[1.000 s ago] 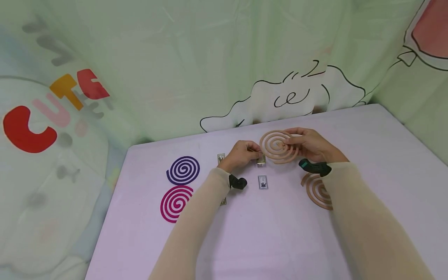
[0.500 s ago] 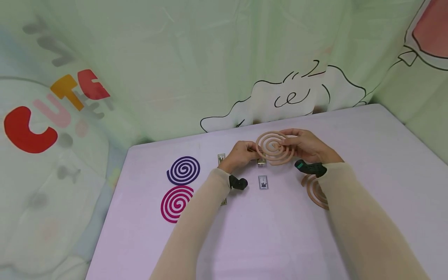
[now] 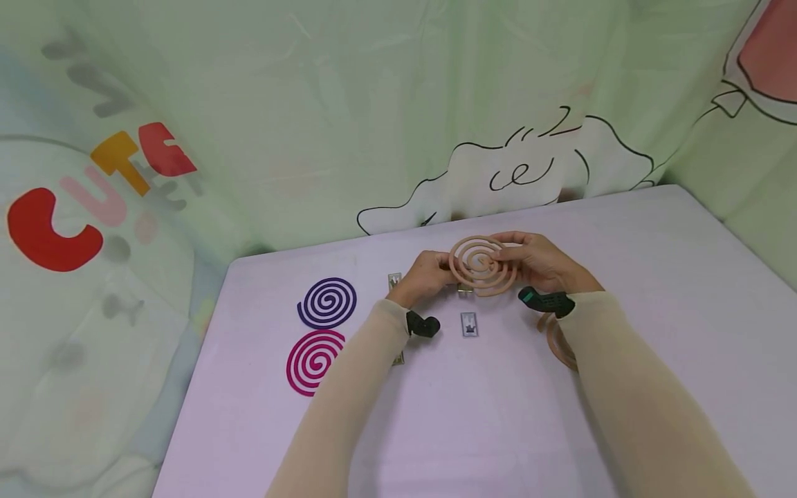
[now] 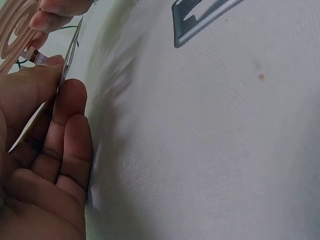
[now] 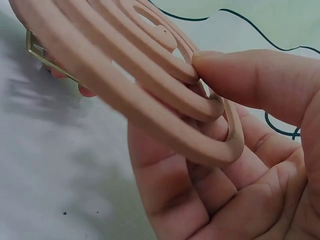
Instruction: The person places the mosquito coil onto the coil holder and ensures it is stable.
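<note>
My right hand (image 3: 544, 263) pinches a tan mosquito coil (image 5: 165, 132) between thumb and fingers, tilted above the table. My left hand (image 3: 426, 277) grips a small gold-coloured metal coil stand (image 3: 465, 291) by thumb and fingers. In the left wrist view this stand (image 4: 72, 46) appears edge-on as a thin plate. The coil's left edge overlaps the left fingertips in the head view, hiding part of the stand. Whether coil and stand touch, I cannot tell. Below the left hand a silver stand (image 3: 470, 324) lies flat.
A purple coil (image 3: 327, 301) and a pink coil (image 3: 317, 363) lie at the left, the pink one partly behind the left sleeve. Another tan coil (image 3: 556, 342) is mostly covered by the right forearm. Two more stands show beside the left arm, an upper stand (image 3: 394, 280) and a lower stand (image 3: 398, 360).
My right hand has moved left and slightly down with the tan coil, bringing it over the left fingertips and stand. The left hand has barely moved.
</note>
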A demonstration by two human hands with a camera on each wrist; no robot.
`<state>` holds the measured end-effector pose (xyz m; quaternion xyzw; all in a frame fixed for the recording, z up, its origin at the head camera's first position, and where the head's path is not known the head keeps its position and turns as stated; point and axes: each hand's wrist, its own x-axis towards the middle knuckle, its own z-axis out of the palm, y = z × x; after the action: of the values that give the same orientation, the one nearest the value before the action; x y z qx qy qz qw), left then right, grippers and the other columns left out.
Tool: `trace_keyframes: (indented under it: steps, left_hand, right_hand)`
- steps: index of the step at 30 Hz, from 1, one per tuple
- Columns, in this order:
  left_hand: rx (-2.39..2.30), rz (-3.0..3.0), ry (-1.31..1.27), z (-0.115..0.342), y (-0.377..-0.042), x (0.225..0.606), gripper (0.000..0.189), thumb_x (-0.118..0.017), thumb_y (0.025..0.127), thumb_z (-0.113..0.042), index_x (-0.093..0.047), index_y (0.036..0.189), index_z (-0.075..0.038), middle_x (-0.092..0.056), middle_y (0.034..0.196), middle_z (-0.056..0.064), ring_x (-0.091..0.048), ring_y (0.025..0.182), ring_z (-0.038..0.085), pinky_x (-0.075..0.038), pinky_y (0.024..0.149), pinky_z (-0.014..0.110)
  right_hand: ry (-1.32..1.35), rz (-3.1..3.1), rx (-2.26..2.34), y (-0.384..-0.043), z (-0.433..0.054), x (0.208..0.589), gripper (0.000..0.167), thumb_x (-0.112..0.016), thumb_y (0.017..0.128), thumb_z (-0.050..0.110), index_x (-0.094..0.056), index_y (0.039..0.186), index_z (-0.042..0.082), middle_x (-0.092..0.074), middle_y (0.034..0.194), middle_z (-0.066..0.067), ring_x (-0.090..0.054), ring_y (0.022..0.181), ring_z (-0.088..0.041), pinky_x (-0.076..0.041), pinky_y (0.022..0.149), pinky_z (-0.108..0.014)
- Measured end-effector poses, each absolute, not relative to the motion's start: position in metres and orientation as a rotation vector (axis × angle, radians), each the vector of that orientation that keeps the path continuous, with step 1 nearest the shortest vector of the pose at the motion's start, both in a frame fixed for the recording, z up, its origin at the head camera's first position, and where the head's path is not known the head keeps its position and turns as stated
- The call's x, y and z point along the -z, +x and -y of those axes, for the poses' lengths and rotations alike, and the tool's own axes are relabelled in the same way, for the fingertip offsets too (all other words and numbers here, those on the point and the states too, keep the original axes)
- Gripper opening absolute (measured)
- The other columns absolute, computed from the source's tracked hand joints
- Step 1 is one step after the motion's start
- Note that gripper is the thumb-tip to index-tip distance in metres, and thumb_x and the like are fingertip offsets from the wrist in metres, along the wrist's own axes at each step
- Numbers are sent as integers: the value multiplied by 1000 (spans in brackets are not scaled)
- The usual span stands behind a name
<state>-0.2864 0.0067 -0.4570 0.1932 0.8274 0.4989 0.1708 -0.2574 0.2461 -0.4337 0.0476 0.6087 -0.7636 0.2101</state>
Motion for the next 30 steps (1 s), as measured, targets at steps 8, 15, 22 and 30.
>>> trace_keyframes:
  steps: [8, 15, 22, 30]
  left_hand:
    - [-1441, -2320, 545, -6, -288, 458, 11, -80, 92, -7, -81, 102, -2, -79, 102, 9, -62, 90, 5, -48, 79, 17]
    - [-1437, -2351, 550, -8, -287, 457, 12, -82, 89, -4, -80, 100, -1, -79, 101, 10, -59, 83, 6, -46, 75, 16]
    - [-1452, -2347, 527, -10, -287, 458, 10, -78, 92, -3, -79, 100, 2, -76, 95, 13, -55, 76, 7, -44, 69, 16]
    - [-1482, -2338, 486, -10, -287, 460, 12, -76, 93, -2, -80, 103, 3, -77, 100, 15, -56, 78, 7, -44, 70, 16]
  right_hand:
    - [143, -1635, 2142, -257, -244, 436, 35, -64, 101, 0, -52, 133, 7, -74, 93, -6, -71, 73, -12, -57, 61, -22]
    - [127, -1611, 2160, -258, -241, 439, 34, -61, 103, -1, -51, 134, 5, -73, 95, -6, -71, 75, -12, -59, 62, -23]
    - [147, -1620, 2157, -257, -238, 440, 31, -62, 102, -1, -54, 131, 7, -73, 97, -5, -70, 75, -11, -58, 63, -22]
    - [106, -1587, 2177, -257, -236, 441, 24, -62, 101, -2, -61, 122, 11, -74, 98, -6, -72, 78, -11, -59, 65, -22]
